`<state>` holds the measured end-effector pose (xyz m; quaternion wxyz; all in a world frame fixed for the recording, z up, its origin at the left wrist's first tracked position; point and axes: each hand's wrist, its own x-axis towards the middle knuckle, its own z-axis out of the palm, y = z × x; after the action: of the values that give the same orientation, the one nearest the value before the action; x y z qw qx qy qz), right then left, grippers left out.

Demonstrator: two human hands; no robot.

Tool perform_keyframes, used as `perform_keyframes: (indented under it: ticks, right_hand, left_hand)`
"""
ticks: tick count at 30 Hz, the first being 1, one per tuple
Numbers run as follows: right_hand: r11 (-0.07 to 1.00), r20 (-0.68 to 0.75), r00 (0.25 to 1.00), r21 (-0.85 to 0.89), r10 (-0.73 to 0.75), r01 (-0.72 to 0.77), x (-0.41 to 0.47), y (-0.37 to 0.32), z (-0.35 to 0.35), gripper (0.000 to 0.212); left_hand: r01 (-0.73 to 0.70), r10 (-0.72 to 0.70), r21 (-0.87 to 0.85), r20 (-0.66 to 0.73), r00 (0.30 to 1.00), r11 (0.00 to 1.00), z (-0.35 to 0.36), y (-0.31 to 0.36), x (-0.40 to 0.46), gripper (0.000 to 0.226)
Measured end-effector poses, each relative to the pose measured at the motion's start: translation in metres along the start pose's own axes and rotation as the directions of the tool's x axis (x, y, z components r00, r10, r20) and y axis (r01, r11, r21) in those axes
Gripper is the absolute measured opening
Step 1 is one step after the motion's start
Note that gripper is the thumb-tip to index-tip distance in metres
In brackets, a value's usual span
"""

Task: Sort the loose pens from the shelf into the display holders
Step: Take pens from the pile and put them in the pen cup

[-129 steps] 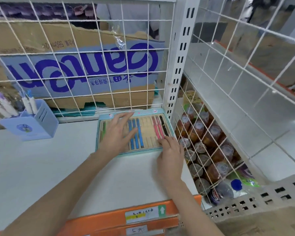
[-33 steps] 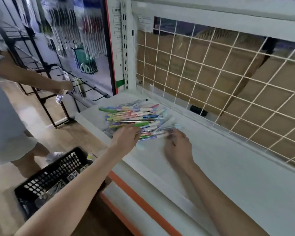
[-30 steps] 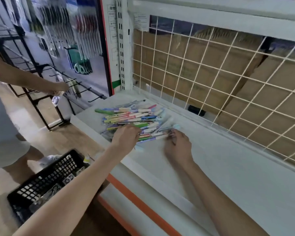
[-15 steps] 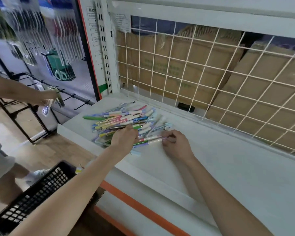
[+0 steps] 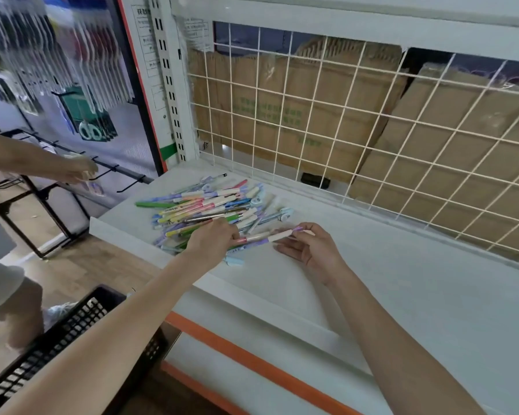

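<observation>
Both bare forearms reach forward; the left hand [image 5: 212, 239] curls knuckles-up, the right hand [image 5: 309, 247] lies palm-up, fingers pinching.

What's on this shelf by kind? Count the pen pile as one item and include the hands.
pen pile: 1
loose blue cap: 1
hands: 2, left hand and right hand
Total: 4

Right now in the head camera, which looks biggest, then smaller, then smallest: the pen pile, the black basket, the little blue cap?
1. Black basket, but it sits nearer the camera and is partly cut off, so its lead is unsure.
2. Pen pile.
3. Little blue cap, clearly smallest.
</observation>
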<state>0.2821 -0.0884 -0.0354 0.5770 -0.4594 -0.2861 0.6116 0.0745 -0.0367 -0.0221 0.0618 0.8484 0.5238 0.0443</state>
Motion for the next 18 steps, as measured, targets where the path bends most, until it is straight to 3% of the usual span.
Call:
perform_keyframes:
  ticks: [4,8,10,18]
  right_hand:
    - [0.993,-0.072,0.997,0.120,0.017,-0.009,0.002,0.002,0.003,0.019]
    - [0.991,-0.172,0.984,0.113,-0.055,0.075,0.002,-0.001,0.003,0.008]
    - [0.990,-0.202,0.973,0.062,-0.115,0.129,-0.001,-0.006,0.000,0.008]
    - [0.957,-0.285,0.922,0.051,-0.262,0.287,-0.027,-0.056,-0.022,0.014]
  left_hand:
    - [-0.025,0.004,-0.211,-0.101,0.995,0.977,-0.001,-0.004,-0.004,0.016]
    - [-0.106,-0.022,-0.440,-0.278,0.960,0.892,-0.011,0.003,-0.007,0.021]
    - [-0.104,-0.059,-0.540,-0.275,0.960,0.835,-0.015,0.015,-0.008,0.022]
    - [-0.178,0.033,-0.711,-0.213,0.977,0.680,-0.024,0.081,0.008,0.014]
